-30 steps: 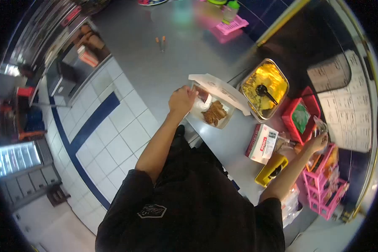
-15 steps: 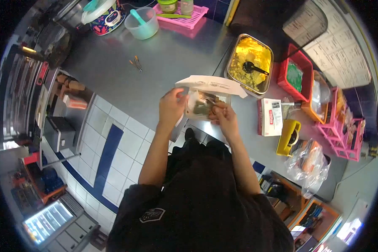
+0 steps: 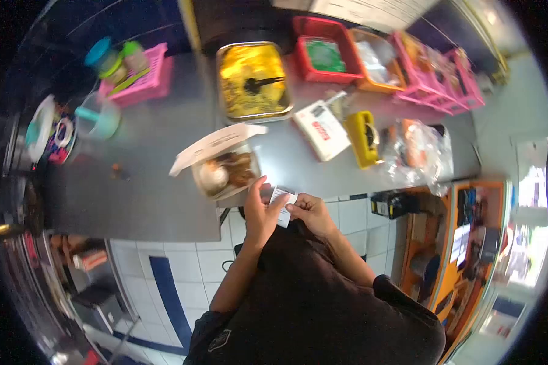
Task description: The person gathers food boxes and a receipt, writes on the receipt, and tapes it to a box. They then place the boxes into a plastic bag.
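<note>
Between both hands, close to my body, is a small white printed slip (image 3: 282,207). My left hand (image 3: 262,214) grips its left side, with the thumb across it. The fingers of my right hand (image 3: 310,213) pinch its right edge. Just beyond my left hand, an open container (image 3: 249,159) stands on the metal counter (image 3: 164,207), with a pale round item (image 3: 213,177) and brown food (image 3: 240,169) inside. Its white printed flap (image 3: 216,145) is raised at the far side.
A steel tray (image 3: 289,109) of yellow food holds a black utensil. Right of it are a white box (image 3: 323,131), a yellow tape dispenser (image 3: 362,140), a red basket (image 3: 327,74) and a plastic bag (image 3: 417,152). A translucent jug (image 3: 105,121) stands left.
The view has turned right. Both hands have left the food container, which now stands on the counter, and they have the white slip between them.
</note>
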Available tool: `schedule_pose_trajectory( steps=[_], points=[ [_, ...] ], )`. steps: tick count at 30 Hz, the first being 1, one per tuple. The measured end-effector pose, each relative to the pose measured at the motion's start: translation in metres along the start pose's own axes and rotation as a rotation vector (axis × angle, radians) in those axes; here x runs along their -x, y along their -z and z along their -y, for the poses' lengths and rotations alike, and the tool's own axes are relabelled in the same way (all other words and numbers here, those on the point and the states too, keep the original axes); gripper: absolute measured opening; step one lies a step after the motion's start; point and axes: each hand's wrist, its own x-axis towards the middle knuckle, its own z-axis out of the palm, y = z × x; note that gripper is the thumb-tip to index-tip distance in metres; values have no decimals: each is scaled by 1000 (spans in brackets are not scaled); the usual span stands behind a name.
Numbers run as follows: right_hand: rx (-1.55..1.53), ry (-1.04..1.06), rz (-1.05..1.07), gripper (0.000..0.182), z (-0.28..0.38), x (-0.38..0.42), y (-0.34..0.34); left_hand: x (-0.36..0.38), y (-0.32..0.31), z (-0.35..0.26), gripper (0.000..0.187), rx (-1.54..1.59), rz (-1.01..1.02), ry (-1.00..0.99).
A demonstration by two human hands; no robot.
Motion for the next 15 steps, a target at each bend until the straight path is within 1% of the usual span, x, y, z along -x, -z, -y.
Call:
schedule_pose_trajectory(
  steps=[1,3,4,5,6,7,9,10,11,12,13,14,15],
  points=[
    [-2,11,-45,19,5,6,12,0,-15,0,51,-86,-10,39],
    [66,64,-241,14,16,15,34,-8,-30,17,30,49,325,187],
    [82,65,-250,15,14,18,50,-10,-44,23,30,42,351,180],
    [73,77,-268,15,10,18,69,-13,-58,27,25,0,406,114],
    [86,155,-424,19,1,16,90,-16,-73,32,24,-42,455,49],
    [98,230,-574,24,-9,13,111,-21,-88,36,24,-52,461,43],
    [200,187,-967,55,-32,0,164,-35,-122,51,26,-200,442,-108],
    [187,187,-958,55,-51,-8,190,-45,-137,86,20,-322,415,-110],
    [384,174,-1078,70,-70,-20,215,-45,-145,93,20,-337,407,-115],
    [586,163,-1194,85,-76,-30,235,-44,-153,95,21,-510,305,-91],
    [575,173,-1187,85,-71,-34,246,-41,-163,98,26,-678,198,-66],
    [574,199,-1064,93,-60,-37,254,-35,-170,97,39,-713,141,-92],
    [570,215,-939,101,-54,-36,259,-34,-179,99,39,-729,133,-91]
  ],
)
